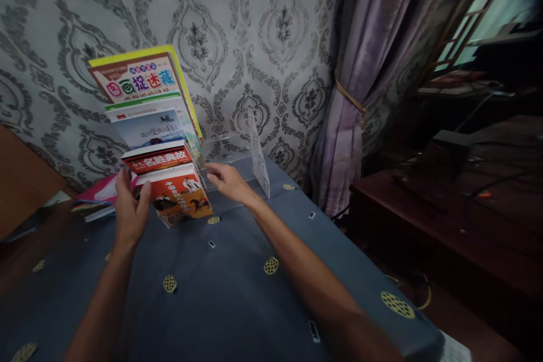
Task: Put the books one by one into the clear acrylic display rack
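A row of books stands front to back against the wall, with a taller picture book (142,82) at the rear. Ahead of it are a blue-grey book (148,129), a red book (163,159) and an orange book (180,199) at the front. My left hand (130,206) grips the row's left edge, thumb at the orange book's front and fingers along the side. My right hand (229,182) is at the row's right edge, index finger stretched toward the books and the other fingers partly hidden. Beside it stands a clear plastic book rack (259,158) with an upright end panel.
A pink booklet (104,189) and other thin books lie left of the row. Blue cloth with yellow spots covers the table (220,305). Patterned wallpaper rises behind, and a tied purple curtain (348,141) hangs at right. Beyond it is a dark red desk (424,226) with cables.
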Available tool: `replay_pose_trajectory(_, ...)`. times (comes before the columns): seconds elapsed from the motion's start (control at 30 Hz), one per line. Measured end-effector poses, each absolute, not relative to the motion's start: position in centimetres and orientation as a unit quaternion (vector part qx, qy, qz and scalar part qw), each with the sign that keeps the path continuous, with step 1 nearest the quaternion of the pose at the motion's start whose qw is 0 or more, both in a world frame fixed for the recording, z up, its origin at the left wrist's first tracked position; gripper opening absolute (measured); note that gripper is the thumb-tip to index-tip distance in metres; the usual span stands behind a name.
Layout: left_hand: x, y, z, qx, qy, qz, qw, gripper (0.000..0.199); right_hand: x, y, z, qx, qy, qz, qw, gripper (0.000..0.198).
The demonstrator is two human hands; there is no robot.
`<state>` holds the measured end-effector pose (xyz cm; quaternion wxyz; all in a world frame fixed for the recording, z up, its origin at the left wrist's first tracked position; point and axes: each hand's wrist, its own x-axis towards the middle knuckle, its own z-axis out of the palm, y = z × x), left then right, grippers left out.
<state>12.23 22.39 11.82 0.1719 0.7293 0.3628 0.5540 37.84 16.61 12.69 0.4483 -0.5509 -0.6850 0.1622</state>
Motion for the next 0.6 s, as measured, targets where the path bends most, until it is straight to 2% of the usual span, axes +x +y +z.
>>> replay_pose_trajectory(0.23, 13.9, 22.3, 12.9, 0.716, 0.329, 0.581, 0.204, 0.065, 34.3, 16.2, 11.7, -0.532, -0.711, 0.124, 0.443, 0.052)
replay_pose_trajectory(0.43, 13.8, 22.3, 13.5, 0.708, 0.345, 0.575, 0.221, 0.062, 32.8, 16.4, 10.6, -0.537, -0.696, 0.117, 0.463, 0.05)
replay_pose_trajectory(0.6, 13.5, 22.7, 13.1, 0.697, 0.355, 0.576, 0.238, 0.058, 32.6, 17.1, 10.0, -0.535, -0.696, 0.108, 0.466, 0.061)
